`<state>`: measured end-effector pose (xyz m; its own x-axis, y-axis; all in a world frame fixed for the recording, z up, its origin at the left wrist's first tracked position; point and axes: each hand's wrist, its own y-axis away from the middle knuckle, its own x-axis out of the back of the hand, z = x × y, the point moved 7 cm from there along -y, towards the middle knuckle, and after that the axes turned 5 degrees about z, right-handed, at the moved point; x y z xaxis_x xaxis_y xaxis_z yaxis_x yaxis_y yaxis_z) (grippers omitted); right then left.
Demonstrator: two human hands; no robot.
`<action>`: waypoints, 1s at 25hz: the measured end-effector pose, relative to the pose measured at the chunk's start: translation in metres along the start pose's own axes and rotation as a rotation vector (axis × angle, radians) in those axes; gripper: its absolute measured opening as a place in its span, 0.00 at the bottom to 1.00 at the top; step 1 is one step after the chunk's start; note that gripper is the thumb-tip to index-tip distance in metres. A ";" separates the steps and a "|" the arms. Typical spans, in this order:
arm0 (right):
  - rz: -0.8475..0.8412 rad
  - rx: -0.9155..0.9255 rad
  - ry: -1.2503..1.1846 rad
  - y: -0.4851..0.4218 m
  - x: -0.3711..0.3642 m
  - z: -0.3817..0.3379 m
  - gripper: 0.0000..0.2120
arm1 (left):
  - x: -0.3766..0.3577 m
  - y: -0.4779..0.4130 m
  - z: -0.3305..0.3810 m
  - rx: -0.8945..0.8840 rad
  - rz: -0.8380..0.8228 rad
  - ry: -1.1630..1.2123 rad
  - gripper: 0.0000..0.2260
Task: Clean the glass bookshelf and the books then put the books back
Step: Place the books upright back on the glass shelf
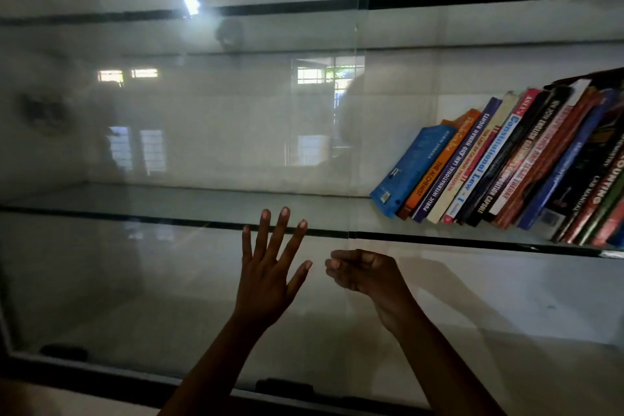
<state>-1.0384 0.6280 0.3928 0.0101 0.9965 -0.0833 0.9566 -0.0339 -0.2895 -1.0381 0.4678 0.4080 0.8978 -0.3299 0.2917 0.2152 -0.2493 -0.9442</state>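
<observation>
A sliding glass door (162, 132) covers the left part of the glass bookshelf; its vertical edge runs down the middle of the view. My left hand (270, 270) presses flat on this pane with the fingers spread. Just to its right, my right hand (368, 275) curls its fingers round the door's edge. A row of several books (506, 162) leans to the right on the middle glass shelf (472, 241), in the uncovered right part. The shelf space behind the door holds nothing.
The hazy pane reflects windows and a bright light. A black bottom track (287, 387) with two dark stops runs along the lower frame. The lower compartment and the upper shelf (472, 0) show no books.
</observation>
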 end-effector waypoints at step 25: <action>0.440 0.135 0.030 0.047 0.172 -0.031 0.08 | -0.027 -0.089 0.201 -0.689 0.025 0.155 0.31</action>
<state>-0.9824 0.7997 0.3939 0.4168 0.8869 -0.1991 0.8129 -0.4617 -0.3550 -1.0045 0.6821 0.4532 0.8232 -0.4565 0.3377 -0.1436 -0.7428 -0.6539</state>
